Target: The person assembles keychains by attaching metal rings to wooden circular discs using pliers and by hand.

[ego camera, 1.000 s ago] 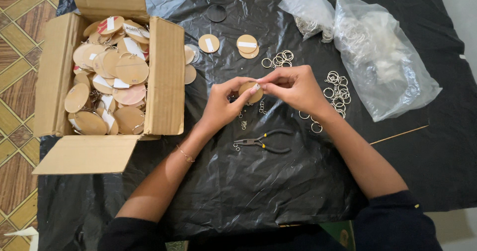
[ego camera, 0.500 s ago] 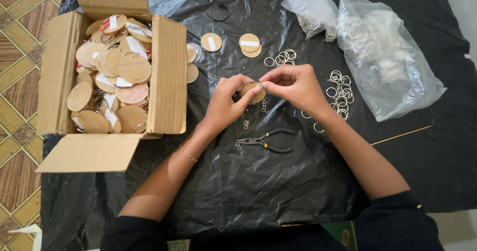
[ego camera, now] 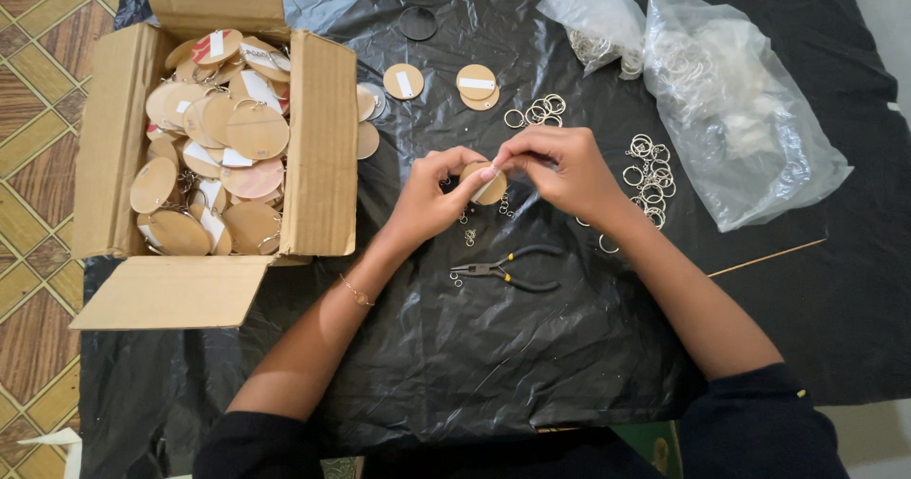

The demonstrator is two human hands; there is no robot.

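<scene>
Both hands meet at the centre of the black plastic sheet (ego camera: 531, 365), pinching one small round wooden disc (ego camera: 486, 181) between them. The left hand (ego camera: 432, 199) closes thumb and fingertips on the disc's left edge; the right hand (ego camera: 560, 166) grips its upper right edge, fingers curled tight over a pale strip on its face. Whether that strip is a sticker or tape is too small to tell.

Just below the disc, at 6 o'clock, a few tiny metal links (ego camera: 469, 236) lie loose on the sheet, and a little further down rest the black-handled pliers (ego camera: 508, 270), tips pointing to 9 o'clock, untouched. At 3 o'clock from the right hand sits a scatter of silver key rings (ego camera: 647, 180); at 12 o'clock a second, smaller ring cluster (ego camera: 537, 112), with two more loose discs (ego camera: 474, 84) beyond it.

Out at 9 o'clock — well apart from the left hand — stands the open cardboard box (ego camera: 323, 147), heaped with finished discs, its near flap folded flat toward the person. A few discs lie against its right wall. At 1 to 2 o'clock two clear plastic bags (ego camera: 740, 109) slump, rings showing through one of them. A thin wooden stick (ego camera: 767, 257) lies at 4 o'clock, near the right forearm.

Free sheet lies mostly toward 6 o'clock, between the forearms — the sheet's left edge gives way to tiled floor (ego camera: 38, 90).
</scene>
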